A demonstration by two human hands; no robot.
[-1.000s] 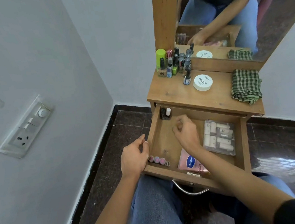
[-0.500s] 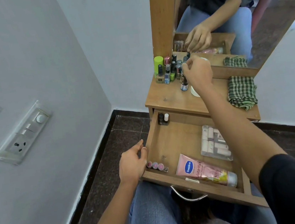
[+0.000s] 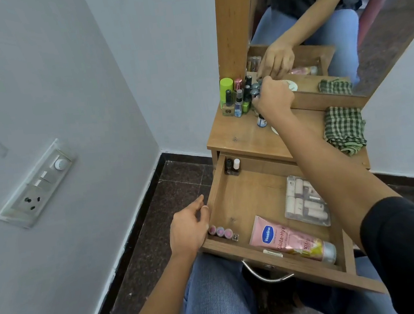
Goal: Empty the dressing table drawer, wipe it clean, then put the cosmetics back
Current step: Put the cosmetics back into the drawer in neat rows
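The wooden drawer (image 3: 252,198) is pulled out over my lap. In it lie a pink Vaseline tube (image 3: 283,238), a clear case of small tubes (image 3: 305,202), three pink-topped lipsticks (image 3: 220,231) at the front left and two small bottles (image 3: 232,166) at the back left. My left hand (image 3: 187,229) rests against the drawer's left wall, its fingers loose. My right hand (image 3: 273,99) is up on the tabletop, pinched on a small bottle at the edge of the group of bottles (image 3: 238,98); the fingers hide most of that bottle.
A folded green checked cloth (image 3: 344,129) lies at the tabletop's right end. A small blue-labelled bottle (image 3: 261,120) stands just under my right wrist. The mirror (image 3: 340,23) rises behind the table. A wall with a switch panel (image 3: 37,183) stands close on the left.
My right hand rose out of the drawer to the tabletop and now reaches into the bottles by the mirror. The left hand stayed on the drawer's side.
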